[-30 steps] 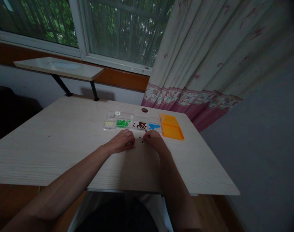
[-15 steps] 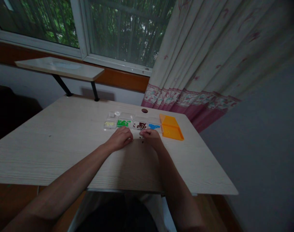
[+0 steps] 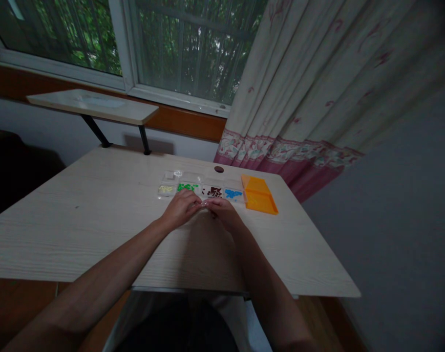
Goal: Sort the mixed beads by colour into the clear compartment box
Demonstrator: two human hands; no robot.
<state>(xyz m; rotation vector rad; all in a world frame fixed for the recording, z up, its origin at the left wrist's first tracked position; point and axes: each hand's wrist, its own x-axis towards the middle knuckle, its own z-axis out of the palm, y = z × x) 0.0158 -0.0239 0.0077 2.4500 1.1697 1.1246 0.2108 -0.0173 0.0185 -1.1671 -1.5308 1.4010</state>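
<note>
Left fingers (image 3: 195, 209) just beside right fingers (image 3: 214, 201)

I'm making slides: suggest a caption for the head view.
Left hand and right hand close together at a table, near clear boxes of small coloured pieces and an orange case.

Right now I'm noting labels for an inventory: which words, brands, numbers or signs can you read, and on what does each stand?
No text can be read anywhere.
Clear boxes: any marking is too small to make out.
Orange box: faint marks inside, too blurred to tell whether they are lettering.
Pale patch on the shelf: no legible letters.
Curtain: printed pattern only.
</note>
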